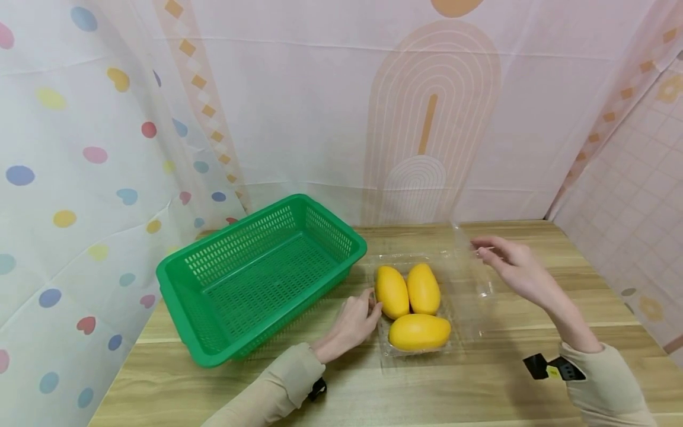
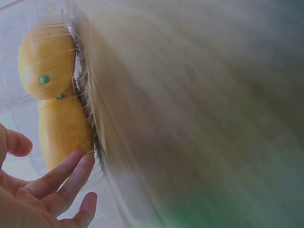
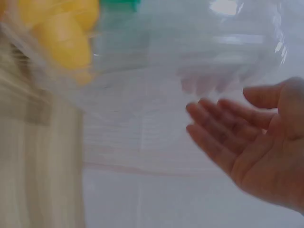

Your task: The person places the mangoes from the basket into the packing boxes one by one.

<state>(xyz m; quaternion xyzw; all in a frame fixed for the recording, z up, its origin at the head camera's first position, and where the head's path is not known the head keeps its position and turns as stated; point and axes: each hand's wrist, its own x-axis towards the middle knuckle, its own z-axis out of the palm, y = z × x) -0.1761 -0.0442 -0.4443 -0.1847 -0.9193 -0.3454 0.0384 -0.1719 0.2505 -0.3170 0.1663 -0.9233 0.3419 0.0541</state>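
Observation:
Three yellow mangoes lie in a clear plastic clamshell box (image 1: 393,354): a left one (image 1: 392,292), a right one (image 1: 424,289) and a front one (image 1: 420,332). The clear lid (image 1: 471,296) stands raised on the box's right side. My left hand (image 1: 353,323) is against the box's left side; in the left wrist view its loosely bent fingers (image 2: 70,187) reach the plastic wall. Beside the lid is my right hand (image 1: 514,267), thumb apart from the fingers. In the right wrist view its relaxed fingers (image 3: 216,133) are close to the lid; whether they touch it I cannot tell.
A green perforated plastic basket (image 1: 315,296) stands left of the box with nothing in it. Both are on a wood-grain table (image 1: 352,391). Patterned curtains (image 1: 299,118) hang behind the table and along its sides.

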